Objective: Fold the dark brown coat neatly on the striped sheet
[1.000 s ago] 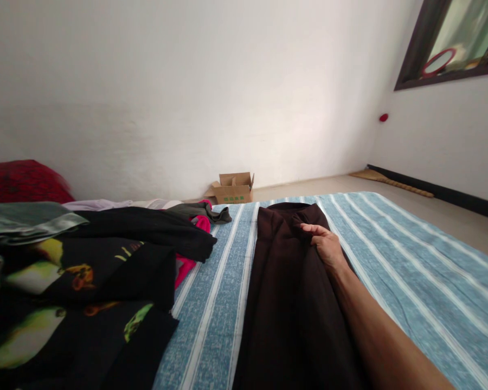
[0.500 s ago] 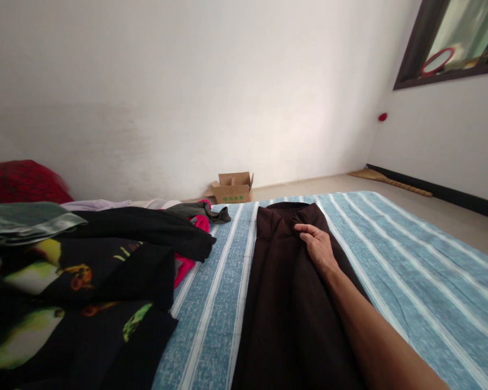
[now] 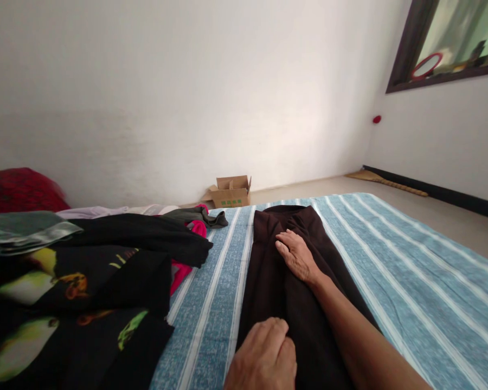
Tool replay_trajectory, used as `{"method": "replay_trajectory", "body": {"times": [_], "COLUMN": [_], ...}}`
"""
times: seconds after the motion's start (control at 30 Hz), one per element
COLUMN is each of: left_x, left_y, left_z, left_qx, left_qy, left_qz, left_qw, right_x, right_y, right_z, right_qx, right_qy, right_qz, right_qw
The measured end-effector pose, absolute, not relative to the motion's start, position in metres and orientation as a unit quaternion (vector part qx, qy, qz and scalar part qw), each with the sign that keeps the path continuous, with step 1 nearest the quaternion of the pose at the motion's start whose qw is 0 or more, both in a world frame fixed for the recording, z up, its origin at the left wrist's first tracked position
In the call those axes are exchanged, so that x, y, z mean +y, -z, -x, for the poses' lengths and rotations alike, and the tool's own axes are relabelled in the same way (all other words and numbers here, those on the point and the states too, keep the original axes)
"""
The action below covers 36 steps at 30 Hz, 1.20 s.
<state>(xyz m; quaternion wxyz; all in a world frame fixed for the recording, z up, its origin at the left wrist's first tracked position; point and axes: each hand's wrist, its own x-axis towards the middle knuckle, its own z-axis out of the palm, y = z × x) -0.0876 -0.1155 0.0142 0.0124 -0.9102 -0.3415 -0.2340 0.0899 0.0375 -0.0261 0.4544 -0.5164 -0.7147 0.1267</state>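
Dark brown trousers (image 3: pixel 268 281) lie lengthwise on the bed, waistband at the far end and the near part running out of view. My right hand (image 3: pixel 296 255) rests on their upper part, palm down, fingers stretched out and holding nothing. Nearer to me, my left hand (image 3: pixel 264 355) is over the left side of the trousers at the bottom edge. Its fingers are curled downward, and their tips are hidden, so any cloth in them cannot be made out.
On the left of the blue striped bed sheet (image 3: pixel 390 260) lies a heap of clothes, with a black printed garment (image 3: pixel 106 276) in front. A red bundle (image 3: pixel 22 189) is behind it. Past the bed stands an open cardboard box (image 3: pixel 230 195) by the wall.
My left hand has come into view at the bottom. My right hand has shifted left and nearer, and its pinched fingers have flattened onto the trousers. The view has tilted slightly.
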Motion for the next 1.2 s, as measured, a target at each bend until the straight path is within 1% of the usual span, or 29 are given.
{"method": "replay_trajectory", "body": {"times": [0.07, 0.17, 0.23, 0.33, 0.43, 0.53, 0.63, 0.7, 0.77, 0.9, 1.07, 1.13, 1.2], "left_x": [-0.104, -0.092, -0.083, -0.064, -0.041, -0.023, -0.019, -0.023, -0.026, -0.024, -0.019, -0.019, -0.019], "left_y": [-0.003, 0.003, -0.001, -0.019, -0.037, -0.039, -0.021, -0.004, 0.009, 0.018, 0.015, 0.015, 0.016], "left_z": [0.082, 0.079, 0.075, 0.061, 0.040, 0.021, 0.013, 0.013, 0.015, 0.015, 0.011, 0.010, 0.010], "left_qx": [-0.353, -0.390, -0.425, -0.489, -0.549, -0.594, -0.602, -0.580, -0.556, -0.555, -0.561, -0.564, -0.566], "left_qy": [0.206, 0.172, 0.165, 0.157, 0.150, 0.139, 0.182, 0.226, 0.258, 0.276, 0.266, 0.267, 0.271], "left_qz": [0.910, 0.901, 0.889, 0.856, 0.812, 0.775, 0.766, 0.778, 0.788, 0.781, 0.781, 0.778, 0.774], "left_qw": [0.070, 0.077, 0.045, -0.056, -0.130, -0.163, -0.134, -0.087, -0.060, -0.068, -0.066, -0.076, -0.086], "right_x": [0.038, 0.038, 0.038, 0.037, 0.035, 0.033, 0.032, 0.032, 0.033, 0.039, 0.037, 0.024, 0.002], "right_y": [0.027, 0.026, 0.025, 0.022, 0.018, 0.016, 0.015, 0.016, 0.018, 0.024, 0.015, 0.003, -0.008], "right_z": [-0.089, -0.088, -0.087, -0.086, -0.087, -0.090, -0.095, -0.098, -0.102, -0.106, -0.117, -0.127, -0.139], "right_qx": [-0.722, -0.735, -0.736, -0.732, -0.715, -0.644, -0.565, -0.536, -0.518, -0.486, -0.478, -0.487, -0.515], "right_qy": [-0.114, -0.098, -0.094, -0.109, -0.145, -0.210, -0.255, -0.261, -0.262, -0.271, -0.273, -0.272, -0.262], "right_qz": [0.513, 0.514, 0.519, 0.508, 0.486, 0.499, 0.515, 0.518, 0.522, 0.522, 0.542, 0.545, 0.552], "right_qw": [0.450, 0.432, 0.425, 0.441, 0.480, 0.540, 0.592, 0.613, 0.625, 0.646, 0.634, 0.626, 0.600]}}
